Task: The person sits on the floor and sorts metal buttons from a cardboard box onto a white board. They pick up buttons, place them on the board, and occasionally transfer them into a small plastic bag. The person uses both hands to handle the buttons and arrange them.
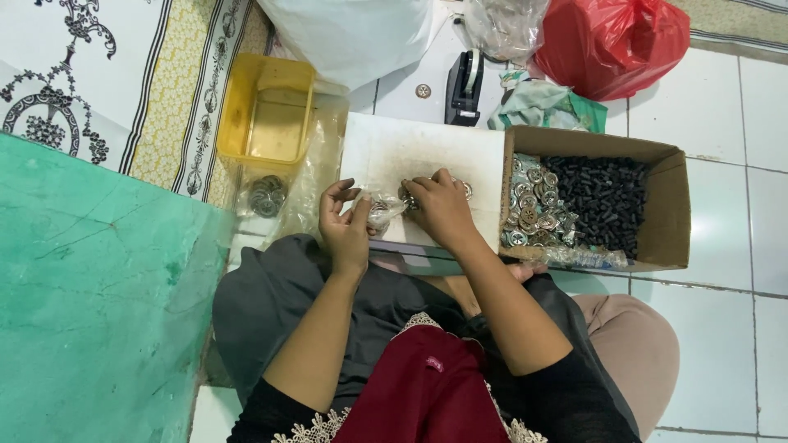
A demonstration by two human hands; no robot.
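We are partway through bagging: our left hand [345, 221] pinches a small clear bag [382, 209] of silver metal pieces at the near edge of the white board [410, 148], while our right hand [439, 205] is curled over loose pieces [464, 189] on it. Much seems left: the cardboard box [669, 205] holds silver pieces and black parts. The yellow tub [267, 107] looks empty; a filled bag [267, 195] lies by it.

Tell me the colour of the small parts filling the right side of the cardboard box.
Black: the small parts in the cardboard box show clearly in the head view.
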